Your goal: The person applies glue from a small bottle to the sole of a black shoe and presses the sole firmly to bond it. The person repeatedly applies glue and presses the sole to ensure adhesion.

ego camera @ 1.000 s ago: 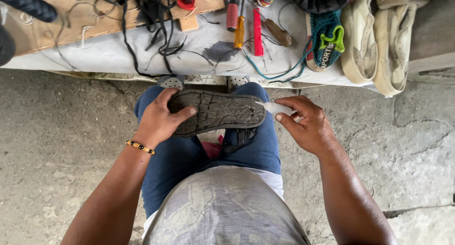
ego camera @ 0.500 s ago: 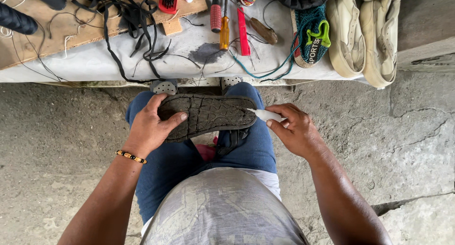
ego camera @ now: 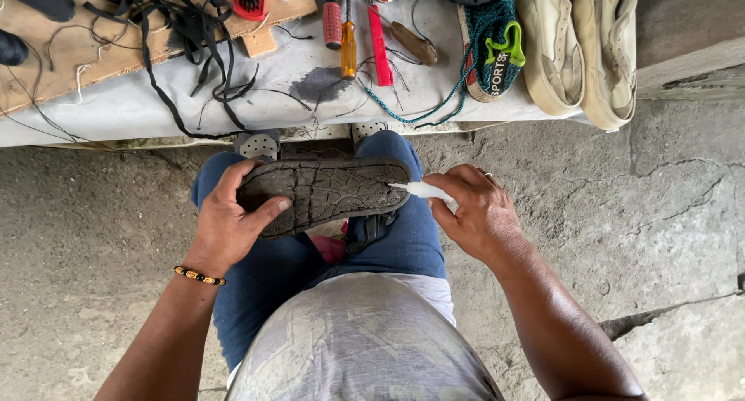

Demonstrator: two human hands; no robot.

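Observation:
A dark worn shoe [ego camera: 334, 191] lies sole-up across my lap on blue jeans. My left hand [ego camera: 229, 219] grips its left end, thumb on the tread. In my right hand [ego camera: 473, 211] is a small white glue tube [ego camera: 423, 190], its nozzle touching the right end of the sole. A beaded bracelet circles my left wrist.
Ahead stands a low bench [ego camera: 310, 83] with a wooden board, black laces [ego camera: 178, 29], a red brush, screwdrivers [ego camera: 348, 36], a teal-laced shoe [ego camera: 493, 48] and two cream shoes [ego camera: 582, 44]. Cracked concrete floor [ego camera: 660, 215] lies on both sides.
The view has shifted slightly; the shoe and both hands keep the same grip, with the tube's tip still at the sole's right end.

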